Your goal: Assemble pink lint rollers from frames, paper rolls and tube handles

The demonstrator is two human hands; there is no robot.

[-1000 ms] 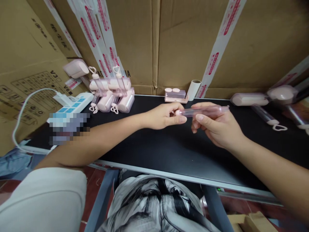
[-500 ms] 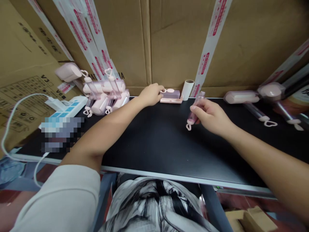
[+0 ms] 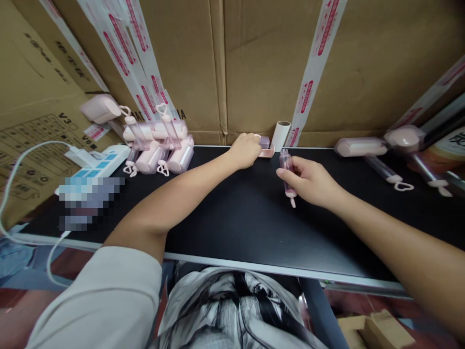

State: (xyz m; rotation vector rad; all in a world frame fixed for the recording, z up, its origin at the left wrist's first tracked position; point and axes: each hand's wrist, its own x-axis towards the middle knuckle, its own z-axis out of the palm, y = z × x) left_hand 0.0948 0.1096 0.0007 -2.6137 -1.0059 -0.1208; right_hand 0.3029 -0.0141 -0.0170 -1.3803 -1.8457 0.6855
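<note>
My left hand [image 3: 246,150] is curled over the left part of a pink lint roller cover [image 3: 267,153] at the back of the black table. A translucent purple-pink piece [image 3: 265,142] shows just past its fingers; the hand hides the rest. Standing beside the cover is a white paper roll [image 3: 281,137]. In my right hand [image 3: 308,177], closed between thumb and fingers, is a translucent pink lint roller handle [image 3: 286,167]. It is held nearly upright, its pale loop end pointing down, in front of the paper roll.
Several pink lint rollers [image 3: 148,156] are grouped at the back left, near a white power strip [image 3: 98,167] with a cable. More lint rollers [image 3: 363,147] lie at the right. A cardboard wall [image 3: 261,63] rises behind the black table [image 3: 225,213].
My left hand has moved right, covering more of the pink cover. My right hand has shifted slightly left and down, turning the handle so its top now leans left.
</note>
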